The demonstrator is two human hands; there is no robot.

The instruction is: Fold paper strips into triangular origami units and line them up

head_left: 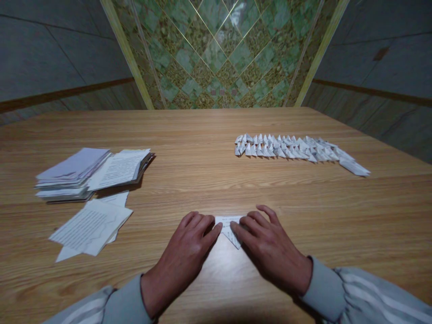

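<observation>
On table [189, 184]: gripping folded paper [228, 231] with fingers [205, 223] of left hand [185, 245], right hand [272, 245]. Could crease crooked if pressed unevenly.

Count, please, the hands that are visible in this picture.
2: the left hand at the left side of the small folded paper, and the right hand at its right side, both over the wooden table. No other hand shows.

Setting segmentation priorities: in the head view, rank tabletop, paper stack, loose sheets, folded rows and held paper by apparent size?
1. Tabletop
2. Paper stack
3. Loose sheets and folded rows: too close to rank; the sheets lie nearer the camera
4. Held paper, partly covered by fingers
</observation>
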